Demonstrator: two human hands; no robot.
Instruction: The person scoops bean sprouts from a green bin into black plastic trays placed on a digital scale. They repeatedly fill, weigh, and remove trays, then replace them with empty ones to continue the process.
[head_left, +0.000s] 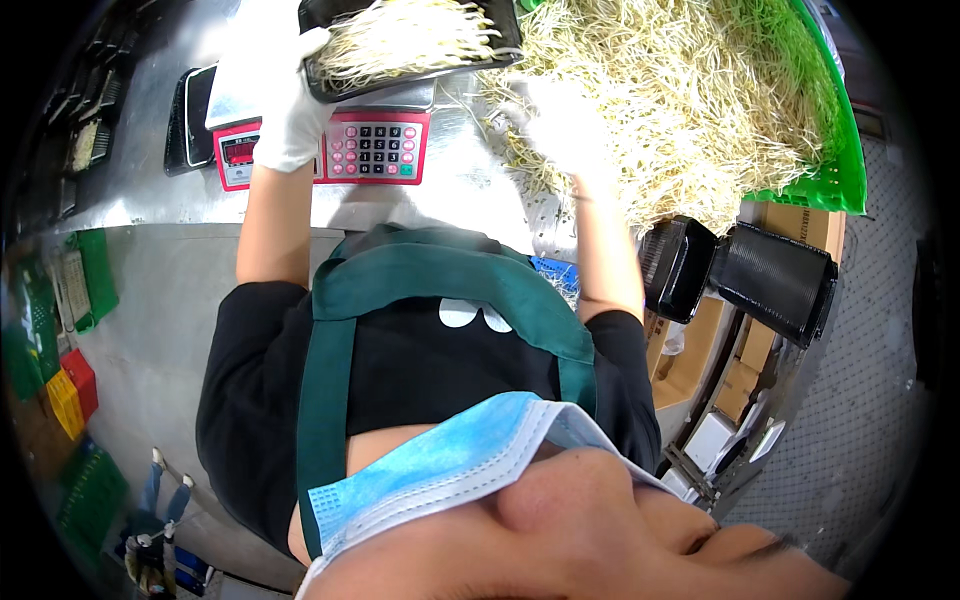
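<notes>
My left hand, in a white glove, grips the near left corner of a black plastic tray. Bean sprouts lie in the tray, mostly in one direction. The tray is above the metal pan of a red digital scale, and I cannot tell whether it rests there. My left wrist covers part of the scale's display. My right hand, also white-gloved, is at the left edge of a big heap of bean sprouts. Glare and blur hide its fingers.
A green plastic crate holds the heap, which spills onto the metal table. Black trays stand right of my right forearm, near cardboard boxes. A dark flat device lies left of the scale. Another person is far behind at left.
</notes>
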